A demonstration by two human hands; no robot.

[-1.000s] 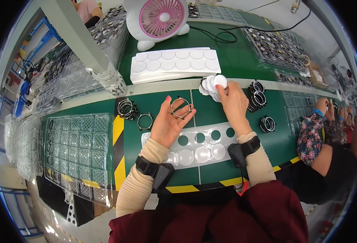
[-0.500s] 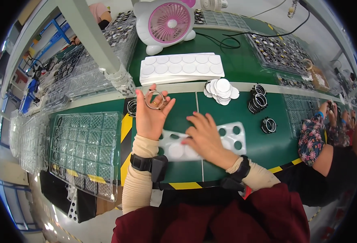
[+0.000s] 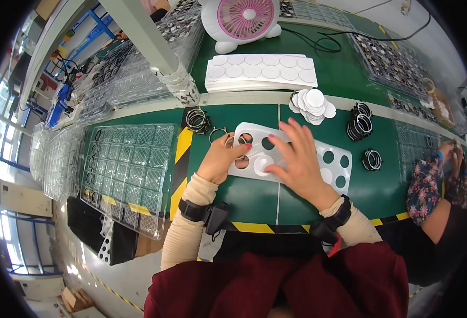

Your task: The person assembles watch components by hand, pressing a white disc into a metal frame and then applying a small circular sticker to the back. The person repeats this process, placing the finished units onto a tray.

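My left hand (image 3: 224, 160) pinches the left end of a white sheet with round holes (image 3: 254, 136). Its thumb lies on top, and fingertips show through the holes from below. A thin metal ring (image 3: 217, 130) shows by the fingers of this hand; whether it is held or lies behind cannot be made out. Over the middle of the sheet my right hand (image 3: 303, 168) is open, fingers spread, and hides part of it. White round discs (image 3: 263, 163) remain in some of the sheet's places. Beyond the right hand lies a loose pile of white discs (image 3: 313, 104).
Stacks of dark rings (image 3: 198, 121) stand behind my left hand, and more ring stacks (image 3: 359, 122) at the right. A clear compartment tray (image 3: 133, 164) lies left. Further back are stacked white disc sheets (image 3: 260, 85) and a fan (image 3: 247, 18). A co-worker's floral sleeve (image 3: 423, 185) is at right.
My left hand, raised with a ring before, has come down and right onto the sheet's left end. The sheet's left end has tilted up. The view has shifted.
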